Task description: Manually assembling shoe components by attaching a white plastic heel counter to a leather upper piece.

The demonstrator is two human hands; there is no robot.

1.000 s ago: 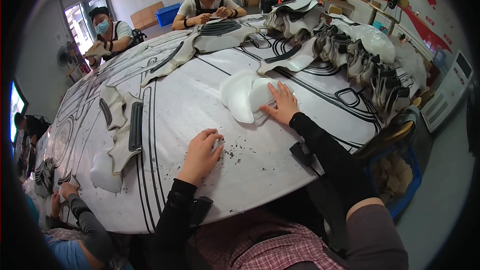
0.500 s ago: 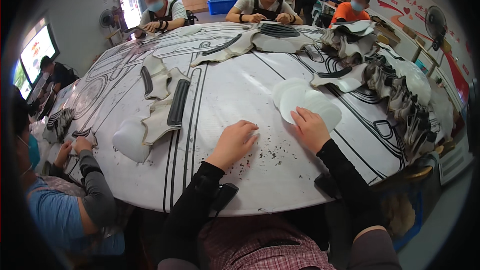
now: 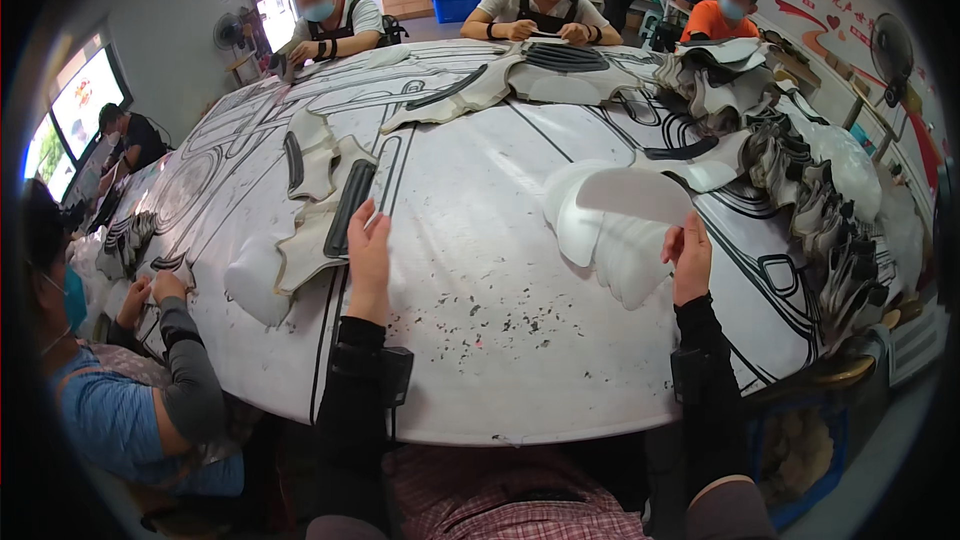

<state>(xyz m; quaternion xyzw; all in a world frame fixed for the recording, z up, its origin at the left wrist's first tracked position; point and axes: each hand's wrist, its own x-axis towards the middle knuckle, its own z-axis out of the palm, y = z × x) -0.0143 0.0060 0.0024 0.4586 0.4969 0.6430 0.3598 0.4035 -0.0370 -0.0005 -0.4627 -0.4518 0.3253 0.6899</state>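
My right hand (image 3: 690, 258) grips the corner of a thin white sheet piece (image 3: 640, 195) and lifts it off a small stack of white curved pieces (image 3: 600, 240) lying on the big white table (image 3: 480, 340) with black line patterns. My left hand (image 3: 368, 255) reaches forward with fingers apart, its tips touching the near end of a flat cream piece with a black ribbed strip (image 3: 345, 210). Both forearms wear black sleeves with a small black device strapped on each.
More cream and black cut pieces (image 3: 300, 155) lie left of centre, and stacks of them (image 3: 830, 210) line the right edge. A person in blue (image 3: 120, 410) works at my left; three others sit at the far side. Black flecks dot the table near me.
My left hand has moved forward from the flecked patch to the black-strip piece. My right hand, flat on the white stack before, now holds one white sheet raised off it.
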